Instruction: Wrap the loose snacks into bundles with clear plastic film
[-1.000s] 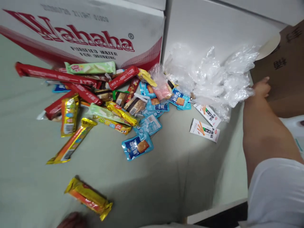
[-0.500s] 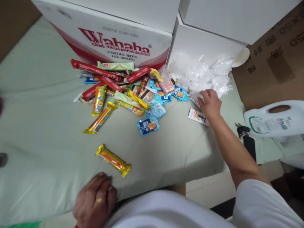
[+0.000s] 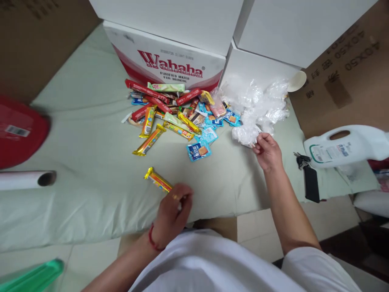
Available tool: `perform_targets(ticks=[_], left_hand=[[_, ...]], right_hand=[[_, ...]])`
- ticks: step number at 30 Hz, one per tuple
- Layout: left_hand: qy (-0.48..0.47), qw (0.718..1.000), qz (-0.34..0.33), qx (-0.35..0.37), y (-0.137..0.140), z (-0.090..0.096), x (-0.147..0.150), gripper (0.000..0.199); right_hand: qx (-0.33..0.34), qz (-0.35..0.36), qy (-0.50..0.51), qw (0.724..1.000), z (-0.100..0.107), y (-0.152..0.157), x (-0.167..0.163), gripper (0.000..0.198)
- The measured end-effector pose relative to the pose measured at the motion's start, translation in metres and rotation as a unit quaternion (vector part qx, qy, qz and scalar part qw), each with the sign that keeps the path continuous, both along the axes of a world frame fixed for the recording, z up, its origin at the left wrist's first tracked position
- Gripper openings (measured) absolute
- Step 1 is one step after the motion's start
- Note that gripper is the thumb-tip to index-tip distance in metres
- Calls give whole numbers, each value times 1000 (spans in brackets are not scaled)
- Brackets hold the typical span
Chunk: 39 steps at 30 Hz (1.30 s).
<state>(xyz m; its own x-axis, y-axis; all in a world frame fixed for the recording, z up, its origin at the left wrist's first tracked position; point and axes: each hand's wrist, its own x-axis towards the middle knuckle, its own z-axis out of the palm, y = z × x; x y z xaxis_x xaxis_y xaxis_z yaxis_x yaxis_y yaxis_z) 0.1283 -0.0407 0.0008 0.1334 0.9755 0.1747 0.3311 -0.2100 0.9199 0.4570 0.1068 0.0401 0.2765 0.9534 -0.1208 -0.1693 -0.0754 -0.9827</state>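
Note:
My right hand (image 3: 267,151) pinches the near edge of a crumpled clear plastic bag (image 3: 245,134). Part of a white packet edge shows by the fingertips, mostly covered by the plastic. My left hand (image 3: 173,202), blurred by motion, has its fingers curled toward the thumb, and I cannot make out anything in it. It covers one end of a yellow-wrapped snack bar (image 3: 156,179) lying on the cloth. Beyond lies a heap of wrapped snacks: red bars (image 3: 188,97), a green-wrapped bar (image 3: 167,87), yellow bars (image 3: 148,140) and small blue packets (image 3: 198,151).
A Wahaba-style printed water carton (image 3: 170,61) and white boxes (image 3: 273,28) stand behind. More clear plastic (image 3: 267,101) is bunched there. At right are a white jug (image 3: 346,146), keys (image 3: 300,160) and a black phone-like object (image 3: 311,184). A red object (image 3: 21,134) and white tube (image 3: 21,179) lie left.
My right hand has drawn clear plastic nearer, over the spot where a printed white packet lay. My left hand has moved right and up to the yellow bar. The view has shifted.

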Motion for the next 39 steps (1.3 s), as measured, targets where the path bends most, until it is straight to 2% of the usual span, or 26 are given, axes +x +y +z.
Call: perform_targets(ticks=[2, 3, 5, 7, 9, 11, 13, 15, 17, 19, 22, 24, 26, 28, 30, 32, 34, 36, 39], left_hand=[[-81, 987, -4, -139, 18, 1, 22, 13], [-137, 968, -11, -208, 26, 0, 32, 20], [-261, 913, -25, -311, 39, -4, 48, 45], [-351, 861, -46, -366, 46, -10, 58, 64], [-381, 841, -67, -379, 45, -16, 63, 59], [-363, 852, -68, -370, 41, -21, 65, 47], [-347, 863, -31, -367, 35, -23, 64, 47], [-368, 845, 13, -387, 32, -21, 63, 52], [-394, 821, 28, -413, 30, -17, 60, 57], [-386, 823, 22, -415, 29, -16, 57, 56], [-358, 850, 30, -387, 26, -18, 56, 50], [-356, 853, 44, -379, 24, -21, 57, 47], [-363, 851, 45, -377, 23, -23, 59, 46], [-373, 850, 25, -372, 21, -23, 61, 46], [-377, 851, -1, -367, 20, -23, 61, 47], [-358, 861, -16, -361, 19, -23, 59, 47], [-322, 881, -21, -347, 18, -24, 55, 48], [-295, 897, -18, -330, 17, -25, 50, 49], [-287, 895, -31, -341, 20, -25, 40, 51]], right_hand=[[-19, 33, 32, 999, -1, -28, -15, 40], [-34, 51, 52, 997, -3, -42, -23, 39], [-66, 82, 95, 990, -11, -70, -41, 39], [-104, 97, 127, 982, -23, -94, -59, 39], [-134, 96, 127, 978, -34, -113, -74, 39], [-146, 87, 108, 980, -43, -126, -84, 40], [-139, 78, 86, 984, -49, -132, -88, 41], [-124, 70, 48, 989, -53, -133, -87, 39], [-107, 76, -16, 991, -56, -133, -82, 34], [-92, 99, -89, 987, -57, -133, -77, 28], [-22, 85, -216, 973, -55, -136, -75, 20], [49, 67, -291, 953, -51, -139, -79, 17], [98, 115, -330, 932, -47, -143, -86, 30], [109, 183, -323, 922, -45, -145, -93, 35], [91, 194, -273, 938, -47, -146, -97, 22], [48, 156, -199, 966, -52, -144, -97, 14], [-2, 108, -139, 984, -58, -142, -92, 19], [-34, 55, -102, 993, -62, -140, -84, 25], [-44, -14, -76, 996, -62, -136, -72, 32]])
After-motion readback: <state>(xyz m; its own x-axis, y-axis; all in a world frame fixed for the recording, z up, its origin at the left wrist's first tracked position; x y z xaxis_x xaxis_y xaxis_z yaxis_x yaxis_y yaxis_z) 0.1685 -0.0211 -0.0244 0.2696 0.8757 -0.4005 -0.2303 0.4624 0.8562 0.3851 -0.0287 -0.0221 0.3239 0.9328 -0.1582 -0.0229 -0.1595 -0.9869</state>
